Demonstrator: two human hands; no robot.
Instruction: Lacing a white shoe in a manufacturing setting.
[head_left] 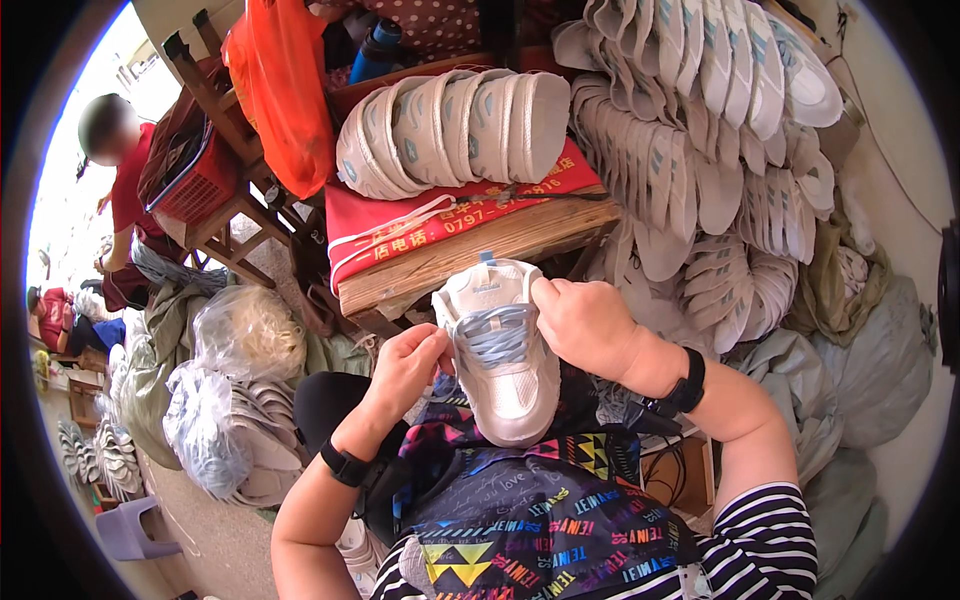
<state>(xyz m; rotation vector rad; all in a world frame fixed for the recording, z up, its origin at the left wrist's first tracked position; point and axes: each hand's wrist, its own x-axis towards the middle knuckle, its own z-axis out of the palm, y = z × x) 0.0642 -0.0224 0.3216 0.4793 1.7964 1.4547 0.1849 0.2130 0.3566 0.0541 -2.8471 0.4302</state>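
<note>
A white sneaker upper [515, 390] with pale blue laces [492, 336] is held up over my lap, its toe toward me. My left hand [408, 368] pinches its left side edge between thumb and fingers. On the other side, my right hand [585, 322] grips the edge near the collar, fingers curled. A small blue tab stands at the top of the tongue. Just beyond lies a row of nested shoe uppers [455, 132] on a red cloth [390, 235] over a wooden bench [470, 255].
Stacks of shoe uppers [690, 130] rise at the right, beside grey sacks [880, 370]. An orange plastic bag [278, 95] hangs at the far left near a red basket [195, 175]. Bagged shoe parts [215, 420] lie on the floor at left. A person in red [130, 190] is farther off.
</note>
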